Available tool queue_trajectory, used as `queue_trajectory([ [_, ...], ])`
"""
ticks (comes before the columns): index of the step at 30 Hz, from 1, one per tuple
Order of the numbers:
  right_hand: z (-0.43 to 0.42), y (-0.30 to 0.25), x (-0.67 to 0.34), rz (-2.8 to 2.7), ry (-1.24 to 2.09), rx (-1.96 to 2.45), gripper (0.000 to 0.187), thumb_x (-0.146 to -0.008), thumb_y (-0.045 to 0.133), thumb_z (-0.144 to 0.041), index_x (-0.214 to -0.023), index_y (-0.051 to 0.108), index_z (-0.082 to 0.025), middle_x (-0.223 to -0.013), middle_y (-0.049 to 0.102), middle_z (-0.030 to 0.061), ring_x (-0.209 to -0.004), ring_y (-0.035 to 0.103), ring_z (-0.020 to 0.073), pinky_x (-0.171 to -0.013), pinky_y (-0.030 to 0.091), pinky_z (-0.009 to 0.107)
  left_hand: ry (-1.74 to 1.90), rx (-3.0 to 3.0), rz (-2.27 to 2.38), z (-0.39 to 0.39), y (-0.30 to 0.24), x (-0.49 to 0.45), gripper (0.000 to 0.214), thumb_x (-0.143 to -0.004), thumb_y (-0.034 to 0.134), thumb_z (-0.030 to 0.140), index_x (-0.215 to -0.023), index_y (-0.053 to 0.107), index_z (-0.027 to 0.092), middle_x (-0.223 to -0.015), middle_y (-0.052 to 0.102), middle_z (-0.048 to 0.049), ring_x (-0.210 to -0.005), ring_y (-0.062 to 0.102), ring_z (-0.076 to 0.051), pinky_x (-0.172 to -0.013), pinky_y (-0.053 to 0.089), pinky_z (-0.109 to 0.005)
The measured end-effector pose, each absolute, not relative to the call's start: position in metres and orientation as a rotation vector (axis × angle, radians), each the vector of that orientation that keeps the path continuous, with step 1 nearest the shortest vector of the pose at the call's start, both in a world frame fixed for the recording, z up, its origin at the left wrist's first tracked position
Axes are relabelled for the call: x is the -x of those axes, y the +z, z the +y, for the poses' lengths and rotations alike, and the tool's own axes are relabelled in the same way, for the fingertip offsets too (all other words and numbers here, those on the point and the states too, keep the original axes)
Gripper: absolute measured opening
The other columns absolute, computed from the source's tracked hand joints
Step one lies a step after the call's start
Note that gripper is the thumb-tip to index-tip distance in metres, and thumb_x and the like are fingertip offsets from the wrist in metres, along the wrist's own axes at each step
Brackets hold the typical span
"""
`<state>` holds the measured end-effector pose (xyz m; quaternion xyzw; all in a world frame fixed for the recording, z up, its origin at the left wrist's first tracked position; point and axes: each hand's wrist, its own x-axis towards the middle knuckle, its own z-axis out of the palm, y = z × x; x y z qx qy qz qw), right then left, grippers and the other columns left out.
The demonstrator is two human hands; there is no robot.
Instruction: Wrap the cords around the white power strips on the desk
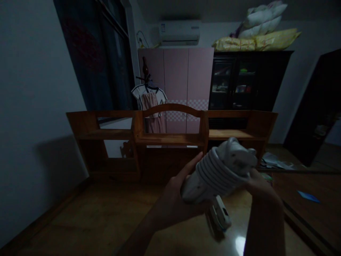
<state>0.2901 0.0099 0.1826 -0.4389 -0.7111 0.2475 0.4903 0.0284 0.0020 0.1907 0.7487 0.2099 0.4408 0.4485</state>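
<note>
A whitish oblong device [197,186] with a thick cord [217,170] wound round it in several turns is held up in front of me, slightly blurred. My left hand [174,195] is closed round its lower left end, with the palm underneath. At the other end my right hand [262,188] has its fingers closed on the cord, partly hidden behind the coils. The right end of the bundle is too smeared to tell a plug from the device's body. Below the hands, a small white-and-dark box-like object [221,213] lies on the wooden desk top.
A wooden shelf unit [170,139] stands along the back of the desk [106,209]. To the right, a lower brown surface bears a blue packet [308,196] and clear plastic [277,161]. Behind are a pink wardrobe [176,74], hanging clothes [150,101] and a dark cabinet [247,78].
</note>
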Motion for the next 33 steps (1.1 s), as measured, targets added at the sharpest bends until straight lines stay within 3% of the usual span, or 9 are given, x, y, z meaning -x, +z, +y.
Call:
queue_trajectory([
  [3, 0.015, 0.193, -0.28, -1.752, 0.595, 1.058, 0.032, -0.079, 0.071, -0.045, -0.096, 0.071, -0.018, -0.092, 0.071, 0.0059, -0.084, 0.066, 0.0251, -0.07, 0.054, 0.031, 1.184, -1.72, 0.547, 0.013, 0.184, -0.035, 0.071, -0.071, 0.079, 0.025, -0.134, 0.048, 0.025, -0.121, 0.062, -0.007, -0.105, 0.06, -0.024, -0.086, 0.051, -0.031],
  [7, 0.014, 0.205, -0.267, -1.757, 0.537, 1.155, 0.034, -0.084, 0.066, -0.043, -0.108, 0.068, -0.019, -0.095, 0.07, 0.0053, -0.082, 0.065, 0.0216, -0.063, 0.051, 0.025, 1.119, -1.504, 0.51, 0.027, 0.178, -0.042, 0.063, -0.074, 0.077, 0.031, -0.129, 0.049, 0.02, -0.102, 0.067, -0.0088, -0.076, 0.065, -0.019, -0.069, 0.054, -0.031],
  [11, 0.011, 0.208, -0.259, -1.817, 0.462, 1.134, 0.034, -0.088, 0.061, -0.04, -0.116, 0.063, -0.021, -0.094, 0.068, 0.0036, -0.076, 0.063, 0.0169, -0.062, 0.049, 0.023, 1.106, -1.371, 0.435, 0.039, 0.175, -0.044, 0.05, -0.079, 0.071, 0.031, -0.122, 0.051, 0.016, -0.088, 0.066, -0.0075, -0.065, 0.062, -0.018, -0.059, 0.052, -0.029],
  [17, 0.004, 0.208, -0.253, -1.927, 0.628, 0.996, 0.046, -0.085, 0.066, -0.036, -0.128, 0.053, -0.025, -0.11, 0.065, 0.0052, -0.096, 0.063, 0.0203, -0.082, 0.054, 0.029, 1.101, -1.214, 0.439, 0.054, 0.165, -0.042, 0.032, -0.082, 0.067, 0.032, -0.107, 0.058, 0.014, -0.092, 0.066, -0.0084, -0.068, 0.063, -0.016, -0.061, 0.051, -0.027],
  [23, 0.001, 0.213, -0.25, -2.007, 0.593, 0.95, 0.047, -0.085, 0.066, -0.031, -0.128, 0.051, -0.024, -0.112, 0.064, 0.0058, -0.101, 0.062, 0.0203, -0.09, 0.053, 0.032, 1.083, -1.125, 0.466, 0.059, 0.157, -0.044, 0.037, -0.08, 0.069, 0.036, -0.109, 0.059, 0.014, -0.096, 0.067, -0.0091, -0.07, 0.064, -0.017, -0.064, 0.052, -0.027],
  [33, 0.004, 0.213, -0.251, -1.964, 0.648, 0.939, 0.033, -0.086, 0.066, -0.031, -0.115, 0.058, -0.02, -0.1, 0.067, 0.0049, -0.09, 0.065, 0.0189, -0.08, 0.053, 0.028, 1.061, -1.183, 0.524, 0.055, 0.159, -0.049, 0.044, -0.077, 0.072, 0.036, -0.114, 0.058, 0.015, -0.09, 0.067, -0.0073, -0.067, 0.064, -0.017, -0.062, 0.052, -0.027],
])
